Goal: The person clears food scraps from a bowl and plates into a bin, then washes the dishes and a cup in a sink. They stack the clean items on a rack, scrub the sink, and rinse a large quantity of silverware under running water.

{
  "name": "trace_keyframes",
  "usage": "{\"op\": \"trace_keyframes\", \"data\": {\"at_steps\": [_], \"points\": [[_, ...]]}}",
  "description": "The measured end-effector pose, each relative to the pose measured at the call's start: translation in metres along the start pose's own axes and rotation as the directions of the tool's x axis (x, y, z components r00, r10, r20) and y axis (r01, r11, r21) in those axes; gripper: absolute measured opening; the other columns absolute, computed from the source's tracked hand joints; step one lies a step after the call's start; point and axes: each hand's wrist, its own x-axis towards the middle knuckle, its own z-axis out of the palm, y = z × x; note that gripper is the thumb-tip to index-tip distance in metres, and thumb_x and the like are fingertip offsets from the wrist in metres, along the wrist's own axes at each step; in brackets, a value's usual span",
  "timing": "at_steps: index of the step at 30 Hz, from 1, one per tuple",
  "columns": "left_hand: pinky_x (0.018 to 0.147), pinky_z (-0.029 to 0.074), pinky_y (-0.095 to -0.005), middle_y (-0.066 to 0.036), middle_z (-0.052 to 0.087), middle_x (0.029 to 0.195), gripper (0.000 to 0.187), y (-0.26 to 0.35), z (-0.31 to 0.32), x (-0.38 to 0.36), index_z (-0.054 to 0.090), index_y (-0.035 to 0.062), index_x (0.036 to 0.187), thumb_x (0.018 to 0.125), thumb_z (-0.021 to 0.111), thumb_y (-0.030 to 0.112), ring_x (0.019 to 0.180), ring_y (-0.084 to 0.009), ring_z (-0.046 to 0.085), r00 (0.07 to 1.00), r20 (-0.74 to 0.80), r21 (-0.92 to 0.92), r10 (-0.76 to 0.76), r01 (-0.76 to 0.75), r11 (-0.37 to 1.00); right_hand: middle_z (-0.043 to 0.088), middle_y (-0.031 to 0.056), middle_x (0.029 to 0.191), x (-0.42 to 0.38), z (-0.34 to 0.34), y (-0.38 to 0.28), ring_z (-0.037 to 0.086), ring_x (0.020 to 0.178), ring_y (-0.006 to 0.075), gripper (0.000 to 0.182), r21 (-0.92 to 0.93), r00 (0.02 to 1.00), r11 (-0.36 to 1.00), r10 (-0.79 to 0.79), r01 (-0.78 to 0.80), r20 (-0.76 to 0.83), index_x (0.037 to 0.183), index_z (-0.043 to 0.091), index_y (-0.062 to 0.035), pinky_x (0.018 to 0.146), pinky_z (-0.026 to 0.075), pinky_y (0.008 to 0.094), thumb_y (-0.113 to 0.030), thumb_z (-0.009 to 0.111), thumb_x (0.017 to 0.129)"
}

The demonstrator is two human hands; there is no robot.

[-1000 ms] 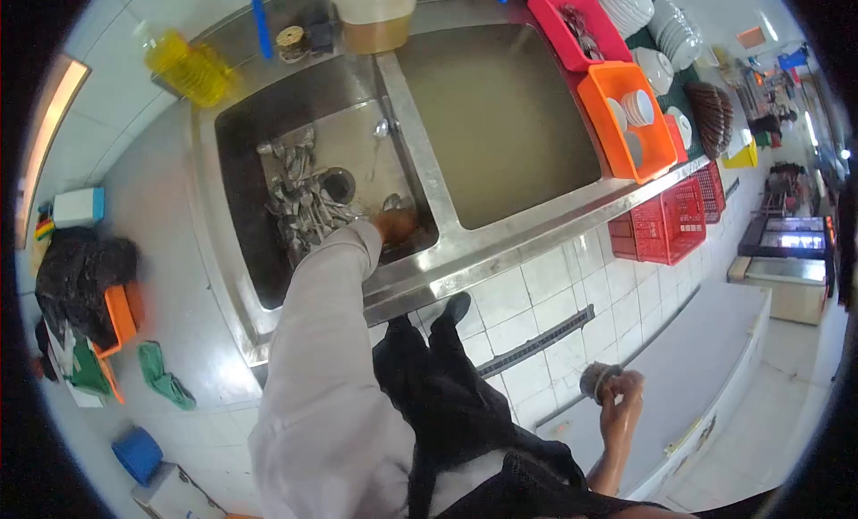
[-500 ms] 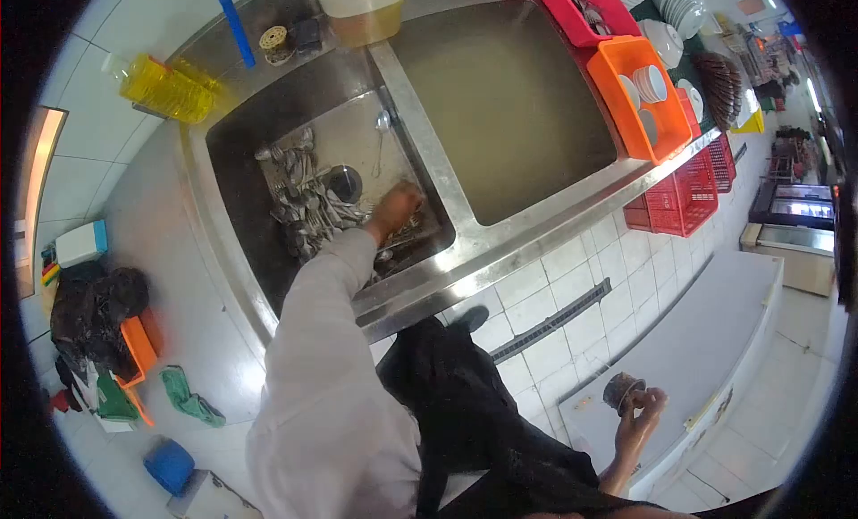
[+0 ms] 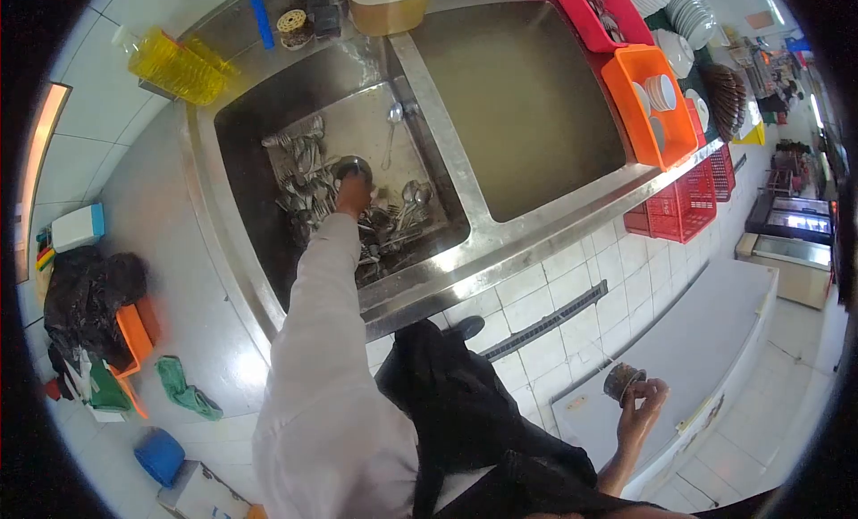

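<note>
My left hand point(image 3: 354, 197), in a light sleeve, reaches into the left sink basin point(image 3: 362, 113). Its fingers are at a dark round opening point(image 3: 351, 166) in the basin floor that looks like the drain; the fingertips are hidden. Forks and spoons point(image 3: 308, 175) lie piled around the hand, and a lone spoon point(image 3: 391, 130) lies apart near the divider. Away from the sink, at lower right, my right hand point(image 3: 640, 407) grips a small dirty metal cup-shaped piece that looks like a sink strainer point(image 3: 622, 385), with fingers around its rim.
Cloudy water point(image 3: 518, 108) fills the right basin. An orange bin point(image 3: 630, 72) with white dishes and a red bin point(image 3: 581, 10) stand beyond it. Yellow liquid bottles point(image 3: 179, 68) and a plastic tub point(image 3: 386, 5) line the back edge. A white surface point(image 3: 679, 340) lies behind my right hand.
My left hand has moved left across the basin, from the cutlery near the front right side to the dark round opening. My right hand still holds the strainer in about the same place.
</note>
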Motion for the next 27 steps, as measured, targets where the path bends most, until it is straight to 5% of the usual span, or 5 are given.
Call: {"op": "trace_keyframes", "data": {"at_steps": [6,9,16,23,27], "points": [[0.084,0.047,-0.0407,-0.02,0.061,0.1,0.03,-0.019,0.026,0.02,0.059,-0.0032,0.101,0.076,0.064,0.013,0.097,-0.0342,0.059,0.994,0.106,0.232,-0.013,-0.011,0.973,0.049,0.008,0.086,-0.01,-0.004,-0.011,0.051,0.072,0.0183,0.033,-0.082,0.999,0.996,-0.036,0.035,-0.019,0.109,0.043,-0.0037,0.066,0.045,0.0311,0.007,0.058,0.081],[0.082,0.047,-0.042,-0.019,0.062,0.091,0.023,0.026,-0.015,-0.002,0.06,-0.0023,0.095,0.074,0.058,0.006,0.092,-0.0347,0.058,0.941,-0.245,0.244,0.236,-0.176,0.954,0.048,0.0072,0.08,-0.018,-0.007,-0.009,0.049,0.07,0.0192,0.03,0.021,0.997,0.997,0.07,-0.069,-0.043,0.105,0.043,-0.0041,0.065,0.045,0.0324,0.01,0.055,0.082],[0.081,0.047,-0.0442,-0.022,0.06,0.091,0.017,0.096,0.007,0.009,0.062,-0.0011,0.088,0.078,0.054,0.009,0.091,-0.036,0.058,0.835,-0.1,-0.159,0.541,-0.55,0.82,0.047,0.0077,0.079,-0.026,0.0,0.001,0.05,0.07,0.0197,0.035,0.027,0.994,0.994,0.104,-0.103,-0.036,0.107,0.042,-0.0034,0.066,0.046,0.033,0.012,0.056,0.079],[0.081,0.05,-0.0424,-0.023,0.061,0.094,0.02,0.093,0.053,0.025,0.063,-0.0028,0.088,0.08,0.053,0.012,0.09,-0.035,0.059,0.933,-0.009,-0.138,0.36,-0.358,0.924,0.052,0.0079,0.082,-0.027,-0.001,0.002,0.051,0.073,0.0191,0.042,-0.109,0.999,0.993,0.049,-0.047,0.016,0.114,0.042,-0.0006,0.074,0.043,0.0314,0.004,0.061,0.077],[0.078,0.049,-0.0429,-0.023,0.062,0.093,0.016,0.09,0.028,0.013,0.063,-0.0023,0.087,0.08,0.056,0.011,0.084,-0.0357,0.06,0.926,-0.059,-0.028,0.374,-0.376,0.926,0.047,0.0098,0.08,-0.022,0.0,-0.006,0.048,0.073,0.0231,0.025,0.036,0.982,0.984,0.176,-0.174,-0.061,0.092,0.044,-0.0017,0.071,0.044,0.0349,0.012,0.057,0.075]]}}
